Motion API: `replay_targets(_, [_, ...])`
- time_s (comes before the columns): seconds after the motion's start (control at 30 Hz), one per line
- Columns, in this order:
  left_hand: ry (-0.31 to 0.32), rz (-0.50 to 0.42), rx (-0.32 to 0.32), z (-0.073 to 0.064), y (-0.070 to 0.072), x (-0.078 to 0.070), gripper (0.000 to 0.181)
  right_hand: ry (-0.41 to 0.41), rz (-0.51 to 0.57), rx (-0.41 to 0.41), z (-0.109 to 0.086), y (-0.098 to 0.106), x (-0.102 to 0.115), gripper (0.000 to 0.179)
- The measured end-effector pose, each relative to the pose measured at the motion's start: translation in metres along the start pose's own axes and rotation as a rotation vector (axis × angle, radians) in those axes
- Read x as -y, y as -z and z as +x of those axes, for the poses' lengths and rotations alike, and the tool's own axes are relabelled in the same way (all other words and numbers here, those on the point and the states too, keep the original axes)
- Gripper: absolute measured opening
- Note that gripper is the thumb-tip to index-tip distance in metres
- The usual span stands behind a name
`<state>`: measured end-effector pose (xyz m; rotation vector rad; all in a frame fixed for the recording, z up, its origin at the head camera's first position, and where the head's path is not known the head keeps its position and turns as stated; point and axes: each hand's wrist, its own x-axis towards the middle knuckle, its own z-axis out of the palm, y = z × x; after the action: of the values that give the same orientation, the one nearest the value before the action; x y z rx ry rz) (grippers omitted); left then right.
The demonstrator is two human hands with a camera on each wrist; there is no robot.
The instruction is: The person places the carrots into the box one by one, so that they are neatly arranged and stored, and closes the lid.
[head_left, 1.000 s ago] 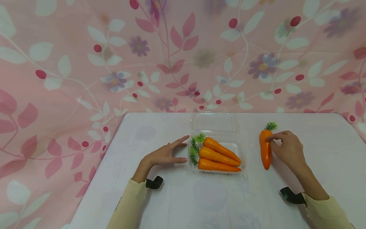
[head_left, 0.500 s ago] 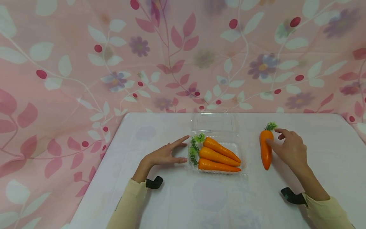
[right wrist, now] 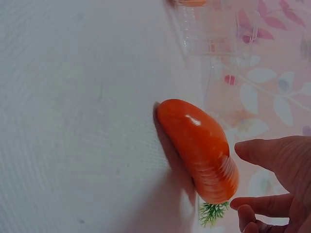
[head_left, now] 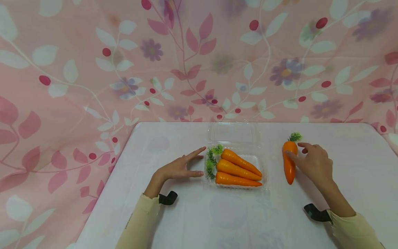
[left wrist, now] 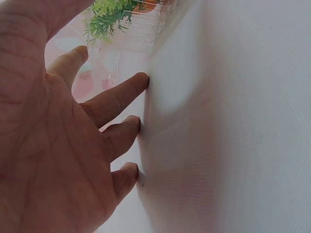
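An orange carrot with a green leafy top [head_left: 289, 162] lies on the table at the right. Above and beside it hovers my right hand [head_left: 315, 166], thumb over the carrot and index finger near its leafy end. In the right wrist view, a small gap shows between the thumb [right wrist: 257, 151] and the carrot [right wrist: 199, 145]. Three more carrots [head_left: 238, 168] lie side by side in a clear plastic container [head_left: 265, 162], leaves to the left. Just left of that container is my left hand [head_left: 178, 168], fingers spread. Its fingertips [left wrist: 141, 80] rest on the table in the left wrist view.
The container's clear lid [head_left: 233, 133] is folded back toward the far edge of the white-covered table [head_left: 186, 221]. Behind the table hangs a pink floral cloth [head_left: 199, 62]. Black wrist cameras [head_left: 168, 198] sit at both sleeves.
My right index finger has lifted away from the carrot, and the right hand has since shifted slightly left. The left hand, the container and all the carrots stay in place.
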<state>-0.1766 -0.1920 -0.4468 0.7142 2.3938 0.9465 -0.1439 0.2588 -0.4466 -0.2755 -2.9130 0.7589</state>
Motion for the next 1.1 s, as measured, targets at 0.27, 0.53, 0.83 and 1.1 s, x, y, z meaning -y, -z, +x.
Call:
replay_targets(0.27, [0.003, 0.001, -0.006, 0.0, -0.0003, -0.0005, 0.092, -0.008, -0.037, 0.013, -0.0015, -0.0014, 0.0005, 0.066])
replay_targets(0.53, [0.004, -0.007, 0.0, 0.0002, -0.0001, 0.0, 0.092, -0.013, -0.056, 0.068, 0.0008, -0.0023, -0.0033, 0.08])
replay_targets(0.83, [-0.001, -0.011, 0.001, 0.0005, 0.0, 0.0001, 0.093, -0.051, -0.034, 0.161, -0.0006, -0.0011, -0.0011, 0.081])
replay_targets(1.1, [0.007, -0.013, 0.004, -0.0006, 0.0004, -0.0021, 0.093, 0.017, -0.015, 0.149, -0.002, -0.001, 0.0006, 0.073])
